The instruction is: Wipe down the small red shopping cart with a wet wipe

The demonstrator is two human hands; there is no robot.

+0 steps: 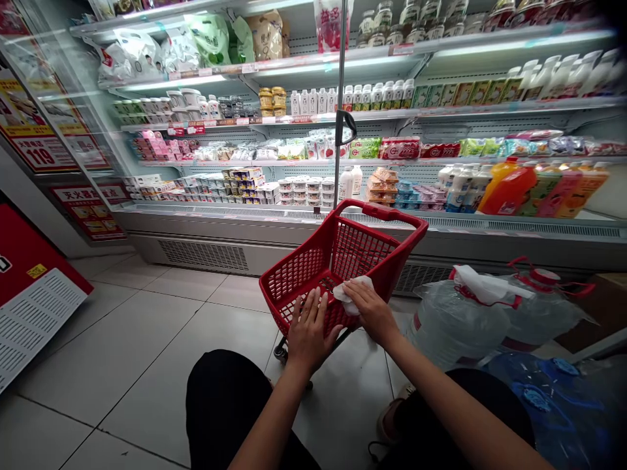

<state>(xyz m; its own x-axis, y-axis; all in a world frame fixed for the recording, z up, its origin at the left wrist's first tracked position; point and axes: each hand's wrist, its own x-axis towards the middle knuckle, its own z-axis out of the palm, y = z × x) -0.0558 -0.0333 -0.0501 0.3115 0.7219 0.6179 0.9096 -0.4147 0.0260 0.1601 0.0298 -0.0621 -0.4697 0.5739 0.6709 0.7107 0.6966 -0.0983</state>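
A red plastic shopping cart [296, 277] with lattice sides stands on the floor between my knees and the cooler. My left hand [311, 333] lies against the cart's near side, its fingers stretched out and pointing up. In my right hand [369, 310] is a crumpled white tissue [361, 284], pressed against the cart's rim just to the right of the left hand. Parts of the near lattice are hidden behind both hands. The cart's handle [382, 212] is at the far upper side, and one dark wheel [281, 352] shows below.
A glass-doored cooler with a grey base [206, 251] and stocked shelves spans the back. Large water jugs [455, 320] and blue bottles [539, 398] stand close on the right; a white cloth [490, 284] lies across the jugs. A red unit [29, 281] is at left.
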